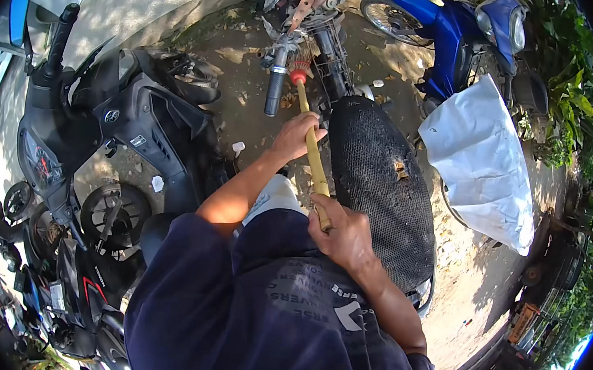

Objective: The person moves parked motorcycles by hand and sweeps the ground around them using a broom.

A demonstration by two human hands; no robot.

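Observation:
A long-handled broom (315,158) with a pale bamboo-like pole slants away from my body. Its red collar (298,76) and thin spread bristles (299,64) point toward the dirt ground, partly lost among motorcycle parts. My left hand (297,136) is wrapped around the middle of the pole. Lower down, near the pole's end, my right hand (342,233) is closed on it too, close to my waist. Just right of both hands is a black motorcycle seat (379,179) with a torn spot in its textured cover.
Ahead is the motorcycle's handlebar grip (275,87). A black scooter (131,119) stands at left, with several more two-wheelers behind it. To the right, a silvery sheet (484,164) lies beside a blue motorcycle (453,43). Dry leaves and litter dot the ground.

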